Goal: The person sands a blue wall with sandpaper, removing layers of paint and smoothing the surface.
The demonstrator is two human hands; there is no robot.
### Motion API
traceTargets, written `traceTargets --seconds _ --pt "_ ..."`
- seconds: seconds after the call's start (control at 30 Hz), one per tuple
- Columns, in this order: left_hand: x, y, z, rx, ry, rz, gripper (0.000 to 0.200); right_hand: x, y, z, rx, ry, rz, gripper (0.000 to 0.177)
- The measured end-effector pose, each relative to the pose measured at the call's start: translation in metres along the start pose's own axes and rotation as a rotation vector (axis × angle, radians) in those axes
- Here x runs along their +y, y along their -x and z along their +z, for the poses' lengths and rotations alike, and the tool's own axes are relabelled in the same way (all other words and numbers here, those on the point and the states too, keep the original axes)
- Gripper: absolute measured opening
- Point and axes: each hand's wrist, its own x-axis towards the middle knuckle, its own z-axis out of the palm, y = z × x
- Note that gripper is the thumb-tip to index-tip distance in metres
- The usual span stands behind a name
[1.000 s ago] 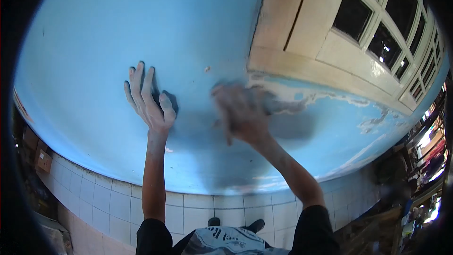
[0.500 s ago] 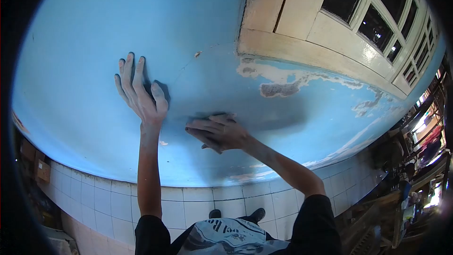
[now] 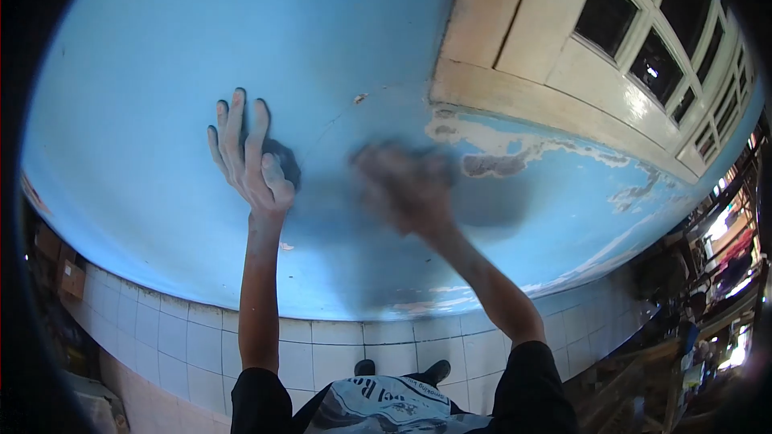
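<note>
My left hand (image 3: 251,157) rests against the blue wall (image 3: 161,193), its fingers spread and pointing up. Dust coats the fingers, and nothing is in them. To its right, my right hand (image 3: 406,185) is at the wall below the corner of the cream window frame (image 3: 547,100). Motion smears its fingers, so what it holds, if anything, cannot be made out. Peeled, grey patches (image 3: 494,165) mark the wall to the right of this hand. A small chip (image 3: 359,99) in the paint lies above and between the two hands.
White floor tiles (image 3: 338,355) run along the foot of the wall, where my dark shoes (image 3: 437,370) stand. A cardboard box (image 3: 72,280) is at the far left. Wooden pieces and mixed clutter (image 3: 691,354) fill the right side.
My right hand has moved up and slightly right along the wall and is now blurred. My left hand keeps nearly the same pose. The view has shifted a little, moving the window frame rightward.
</note>
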Motion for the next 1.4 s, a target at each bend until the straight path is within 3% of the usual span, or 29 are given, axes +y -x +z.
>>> traceTargets --seconds 0.07,0.1,0.17,0.23,0.33,0.4,0.47,0.5,0.57,0.63,0.7,0.73,0.8,0.87,1.03,1.1,1.13,1.2,1.23,1.3,1.4 --pt "0.000 0.002 0.001 0.017 0.013 -0.004 0.057 0.001 -0.056 -0.050 0.373 0.397 0.090 0.058" --pt "-0.002 0.002 0.002 0.031 0.048 0.002 0.058 -0.002 -0.058 -0.044 0.380 0.385 0.089 0.058" --pt "-0.004 0.001 0.001 0.036 0.089 -0.001 0.058 -0.014 -0.052 -0.027 0.277 0.529 0.023 0.059" --pt "-0.004 0.003 0.002 0.044 0.138 -0.025 0.058 -0.029 0.001 0.043 0.104 0.476 -0.254 0.059" --pt "-0.007 0.002 0.004 0.122 0.199 -0.022 0.057 -0.034 0.008 0.046 0.064 0.348 -0.419 0.060" --pt "-0.006 0.001 0.006 0.163 0.260 -0.003 0.057 -0.015 -0.010 0.020 0.258 0.184 -0.402 0.063" --pt "-0.004 0.001 0.005 0.171 0.271 -0.022 0.057 -0.007 -0.042 -0.029 0.116 0.243 -0.048 0.064" --pt "-0.004 0.000 0.003 0.174 0.285 -0.019 0.057 -0.013 -0.058 -0.042 0.117 0.231 -0.056 0.064" --pt "-0.005 0.001 0.003 0.171 0.284 -0.027 0.057 -0.022 -0.082 -0.056 0.355 0.459 0.128 0.061" --pt "-0.007 -0.001 0.003 0.171 0.301 -0.042 0.057 -0.035 -0.046 0.004 0.245 0.471 -0.049 0.058" --pt "-0.004 0.000 0.002 0.155 0.314 -0.059 0.057 -0.048 0.003 0.058 0.085 0.482 -0.363 0.055" --pt "-0.005 0.001 0.000 0.155 0.320 -0.066 0.057 -0.041 0.013 0.069 0.076 0.487 -0.363 0.055" --pt "-0.008 0.002 0.001 0.103 0.306 -0.030 0.060 -0.027 0.020 0.077 -0.026 0.011 -0.258 0.056" --pt "-0.007 0.002 0.004 0.134 0.306 -0.040 0.059 -0.008 -0.026 0.016 0.247 0.150 -0.015 0.057" --pt "-0.005 -0.001 0.004 0.162 0.314 -0.039 0.060 -0.039 -0.040 0.014 0.293 0.375 -0.050 0.057" --pt "-0.004 0.001 -0.001 0.091 0.300 -0.053 0.060 -0.058 -0.005 0.056 -0.131 0.113 -0.287 0.058" --pt "-0.004 0.002 -0.001 0.084 0.316 -0.058 0.060 -0.054 0.003 0.054 -0.139 0.120 -0.274 0.058" --pt "-0.007 0.002 0.002 0.104 0.310 -0.034 0.061 -0.040 -0.005 0.028 -0.595 -0.336 -0.010 0.061" --pt "-0.008 0.002 0.003 0.108 0.304 -0.035 0.061 -0.016 -0.031 0.004 0.162 -0.040 -0.214 0.067" --pt "-0.007 0.003 0.003 0.106 0.290 -0.033 0.060 -0.015 -0.066 -0.045 0.411 0.270 -0.030 0.066" --pt "-0.007 0.003 0.003 0.110 0.276 -0.034 0.060 -0.035 -0.047 0.001 0.287 0.399 0.095 0.062"
